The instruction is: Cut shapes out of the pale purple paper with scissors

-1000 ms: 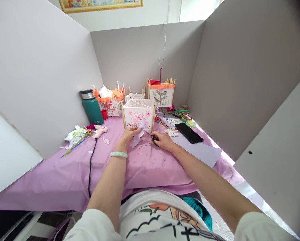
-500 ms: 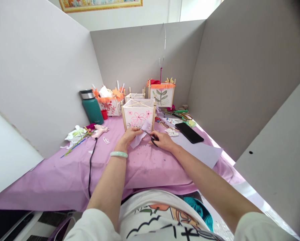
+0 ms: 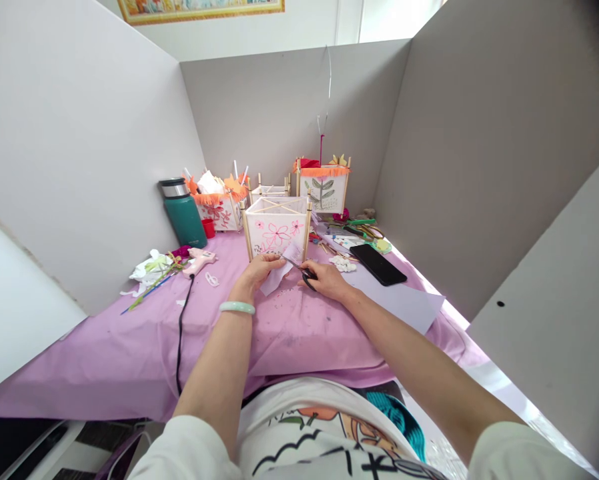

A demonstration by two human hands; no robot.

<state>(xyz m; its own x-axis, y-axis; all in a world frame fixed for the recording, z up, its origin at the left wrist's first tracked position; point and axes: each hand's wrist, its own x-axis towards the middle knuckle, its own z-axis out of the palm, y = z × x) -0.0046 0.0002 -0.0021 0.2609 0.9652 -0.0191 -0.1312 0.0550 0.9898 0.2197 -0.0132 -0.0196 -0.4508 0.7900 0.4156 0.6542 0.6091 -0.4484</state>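
My left hand [image 3: 261, 271], with a pale green bangle at the wrist, pinches a small piece of pale paper [image 3: 275, 278]. Black-handled scissors [image 3: 308, 275] are in my right hand [image 3: 327, 280], fingers wrapped round the handles. Their blades point left across the paper, close to my left fingertips. Just behind both hands stands a box-shaped lantern [image 3: 277, 223] with wooden corner sticks, white sides and pink drawn flowers. My hands cover part of its lower edge.
Left: a green bottle [image 3: 183, 217], red cup [image 3: 208, 229], pink glue gun [image 3: 199, 261] with a black cord. Behind: decorated lanterns [image 3: 323, 190] with orange fringe. Right: a black phone [image 3: 378, 264] on a pale paper sheet [image 3: 404, 303], several craft pieces. Grey panels enclose the table.
The scissors have shifted very slightly in my right hand, and the piece of paper has tilted a little. Everything else looks the same.
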